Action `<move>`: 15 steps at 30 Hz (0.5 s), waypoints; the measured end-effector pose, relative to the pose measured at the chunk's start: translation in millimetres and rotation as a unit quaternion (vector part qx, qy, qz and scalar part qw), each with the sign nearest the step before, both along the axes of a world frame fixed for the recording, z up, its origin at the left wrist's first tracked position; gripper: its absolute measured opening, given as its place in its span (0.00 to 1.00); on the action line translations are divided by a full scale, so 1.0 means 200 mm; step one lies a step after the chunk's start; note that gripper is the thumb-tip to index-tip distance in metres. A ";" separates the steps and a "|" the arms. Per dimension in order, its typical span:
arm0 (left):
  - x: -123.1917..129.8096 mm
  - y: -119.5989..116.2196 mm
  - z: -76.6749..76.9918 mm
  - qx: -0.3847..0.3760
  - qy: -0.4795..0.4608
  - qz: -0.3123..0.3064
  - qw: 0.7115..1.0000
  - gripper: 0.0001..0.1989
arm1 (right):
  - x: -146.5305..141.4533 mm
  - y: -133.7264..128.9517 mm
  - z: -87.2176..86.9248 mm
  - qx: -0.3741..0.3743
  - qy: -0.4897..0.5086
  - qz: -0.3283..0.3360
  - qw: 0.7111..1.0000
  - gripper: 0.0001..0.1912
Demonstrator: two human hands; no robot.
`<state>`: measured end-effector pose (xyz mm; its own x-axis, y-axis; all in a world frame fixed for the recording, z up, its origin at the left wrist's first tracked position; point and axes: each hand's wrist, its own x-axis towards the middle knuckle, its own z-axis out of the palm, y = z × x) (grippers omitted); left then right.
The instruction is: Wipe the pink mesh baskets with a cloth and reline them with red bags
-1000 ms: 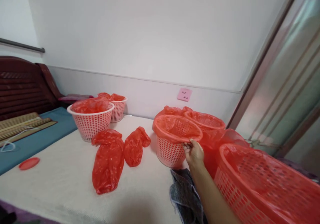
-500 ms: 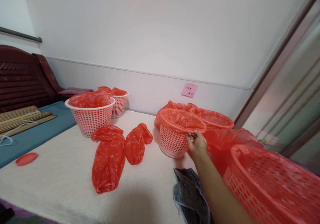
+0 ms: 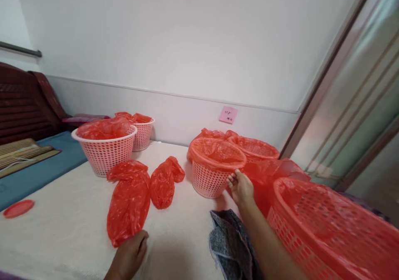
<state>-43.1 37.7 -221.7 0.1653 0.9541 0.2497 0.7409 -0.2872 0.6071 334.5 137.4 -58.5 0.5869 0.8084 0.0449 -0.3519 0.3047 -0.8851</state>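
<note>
I'm viewing a home bedroom, apparently.
A dark wooden headboard point(image 3: 17, 105) is standing at left; a slatted mat point(image 3: 21, 153) is lying on blue bedding point(image 3: 46, 167).

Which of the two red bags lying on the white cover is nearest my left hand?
The larger red plastic bag: its lower end is right by your left hand, while the smaller bag lies farther off.

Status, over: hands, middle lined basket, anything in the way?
Right hand at edge of middle basket, hold unclear. Left hand at near end of larger loose red bag. Basket upright, red liner over its edge. Grey cloth in front, not blocking.
</note>
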 end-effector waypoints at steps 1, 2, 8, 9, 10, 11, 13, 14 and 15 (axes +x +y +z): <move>0.00 0.02 -0.01 0.001 0.000 0.007 1.000 0.12 | 0.00 -0.04 -0.05 -0.003 -0.033 -0.005 0.999 0.09; 0.00 0.03 -0.02 0.002 0.000 0.013 1.000 0.12 | -0.01 -0.08 -0.10 -0.009 -0.070 -0.010 0.997 0.09; 0.00 0.01 -0.08 0.003 -0.004 0.048 0.999 0.11 | -0.11 -0.15 -0.47 -0.070 -0.285 -0.019 0.956 0.08; -0.01 0.01 -0.09 0.003 -0.005 0.052 0.999 0.11 | -0.13 -0.13 -0.51 -0.080 -0.309 -0.026 0.947 0.09; -0.01 0.02 -0.10 0.003 -0.006 0.056 0.998 0.11 | -0.14 -0.10 -0.55 -0.092 -0.329 -0.036 0.939 0.10; -0.01 0.02 -0.11 0.003 -0.006 0.059 0.998 0.11 | -0.15 -0.07 -0.59 -0.106 -0.346 -0.047 0.931 0.11; -0.02 0.03 -0.12 0.003 -0.008 0.062 0.998 0.11 | -0.16 -0.01 -0.64 -0.139 -0.377 -0.069 0.913 0.11; -0.02 0.03 -0.13 0.003 -0.010 0.060 0.998 0.12 | -0.17 0.02 -0.66 -0.157 -0.392 -0.078 0.903 0.11; -0.03 0.03 -0.14 0.002 -0.013 0.057 0.998 0.12 | -0.17 0.04 -0.68 -0.175 -0.406 -0.085 0.893 0.13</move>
